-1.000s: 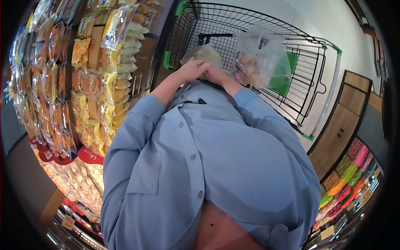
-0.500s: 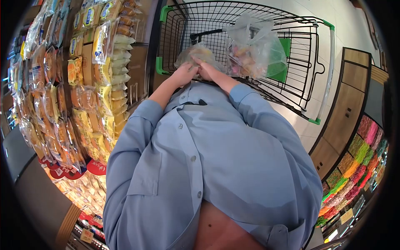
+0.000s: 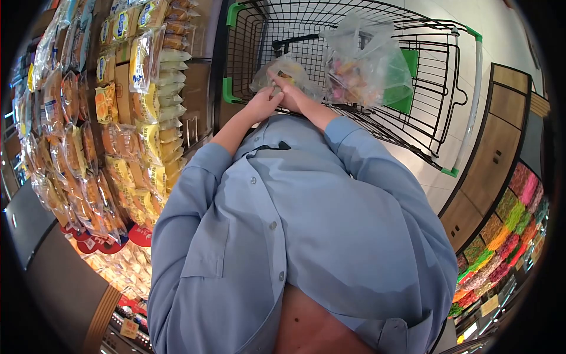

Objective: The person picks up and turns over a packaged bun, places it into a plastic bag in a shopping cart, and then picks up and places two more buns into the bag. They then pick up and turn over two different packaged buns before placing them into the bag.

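Head view: from my remote seat I look down over the wearer's light blue, long-sleeved button shirt [image 3: 348, 218] to two bare hands beyond the waist. The left hand [image 3: 264, 104] and the right hand [image 3: 290, 97] are together, the left one's fingers meeting the right one at about its thumb side. I cannot tell whether anything is pinched between them or how far the fingers are curled.

Just beyond the hands I see a crumpled, see-through plastic bag with something yellow inside [image 3: 293, 69], at the near left part of a black wire shopping cart with green plastic corners [image 3: 243, 56]. The hands overlap this bag from where I look, but I cannot tell whether they grip it. To its right, inside the cart and apart from the hands, stands a larger clear plastic bag with pink and orange contents [image 3: 354, 82]. A flat green panel [image 3: 407, 79] shows just beside and partly behind it.

On my left, a tall display of wrapped baked goods [image 3: 153, 135] rises in columns of clear and yellow packets. On my right I find a brown wooden cabinet with black edging [image 3: 488, 156], and beside it multicoloured rows of small goods [image 3: 508, 221].
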### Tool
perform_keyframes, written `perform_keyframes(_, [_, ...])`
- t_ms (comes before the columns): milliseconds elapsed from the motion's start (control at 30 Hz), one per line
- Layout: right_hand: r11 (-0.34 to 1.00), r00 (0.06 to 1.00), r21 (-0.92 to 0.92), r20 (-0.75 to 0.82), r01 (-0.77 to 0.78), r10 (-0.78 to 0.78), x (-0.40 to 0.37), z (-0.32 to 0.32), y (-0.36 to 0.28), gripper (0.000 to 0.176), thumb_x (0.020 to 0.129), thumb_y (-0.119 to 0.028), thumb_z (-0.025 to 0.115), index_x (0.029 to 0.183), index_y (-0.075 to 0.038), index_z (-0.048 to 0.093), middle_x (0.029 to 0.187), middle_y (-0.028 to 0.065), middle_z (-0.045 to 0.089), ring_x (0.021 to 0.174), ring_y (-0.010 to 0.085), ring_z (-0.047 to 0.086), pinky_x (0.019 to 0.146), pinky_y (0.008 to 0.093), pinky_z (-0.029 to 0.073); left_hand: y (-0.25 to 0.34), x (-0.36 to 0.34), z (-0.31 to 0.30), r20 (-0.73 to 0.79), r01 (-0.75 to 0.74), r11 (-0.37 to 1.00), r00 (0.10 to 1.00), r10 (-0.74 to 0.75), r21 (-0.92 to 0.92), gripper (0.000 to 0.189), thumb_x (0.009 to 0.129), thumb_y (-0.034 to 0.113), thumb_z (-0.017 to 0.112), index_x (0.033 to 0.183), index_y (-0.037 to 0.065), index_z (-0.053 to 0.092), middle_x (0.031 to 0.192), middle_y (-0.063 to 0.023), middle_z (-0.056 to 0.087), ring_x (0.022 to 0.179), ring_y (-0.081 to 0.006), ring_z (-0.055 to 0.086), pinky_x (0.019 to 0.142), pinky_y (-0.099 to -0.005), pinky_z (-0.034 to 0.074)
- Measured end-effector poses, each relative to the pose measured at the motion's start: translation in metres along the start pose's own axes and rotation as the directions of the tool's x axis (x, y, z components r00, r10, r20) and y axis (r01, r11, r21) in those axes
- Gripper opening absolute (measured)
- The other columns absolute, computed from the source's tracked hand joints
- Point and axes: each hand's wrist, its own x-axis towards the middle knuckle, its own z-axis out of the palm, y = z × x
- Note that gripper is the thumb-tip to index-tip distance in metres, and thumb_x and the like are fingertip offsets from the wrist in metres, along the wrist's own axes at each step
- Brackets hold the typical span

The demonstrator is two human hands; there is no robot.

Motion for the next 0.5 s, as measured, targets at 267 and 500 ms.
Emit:
perform_keyframes(267, [0.948, 0.96, -0.152, -0.061, -0.278, 0.272, 0.026, 0.012, 0.058, 0.039, 0.092, -0.03, 0.053, 0.12, -0.004, 0.062, 0.117, 0.0223, 0.064, 0.104, 0.04, 0.061, 0.089, 0.0438, 0.048, -0.003, -0.01, -0.017, -0.14, -0.252, 0.965, 0.961, 0.24, -0.075, 0.047, 0.099, 0.026, 0.051, 0.134, -0.004, 0.05, 0.135, -0.0211, 0.053, 0.126, -0.0296, 0.051, 0.105, -0.036, 0.039])
perform_keyframes(500, [0.889, 0.976, -0.438, 0.101, -0.129, 0.191, 0.039, -0.013, 0.057, 0.028, 0.086, -0.016, 0.057, 0.109, -0.005, 0.068, 0.109, 0.0185, 0.067, 0.101, 0.036, 0.063, 0.088, 0.0422, 0.049, 0.052, -0.062, -0.044, -0.1, -0.274, 0.907, 0.962, 0.255, -0.32, 0.043, 0.099, 0.023, 0.049, 0.137, 0.003, 0.051, 0.14, -0.0143, 0.049, 0.127, -0.0242, 0.049, 0.105, -0.0339, 0.039])
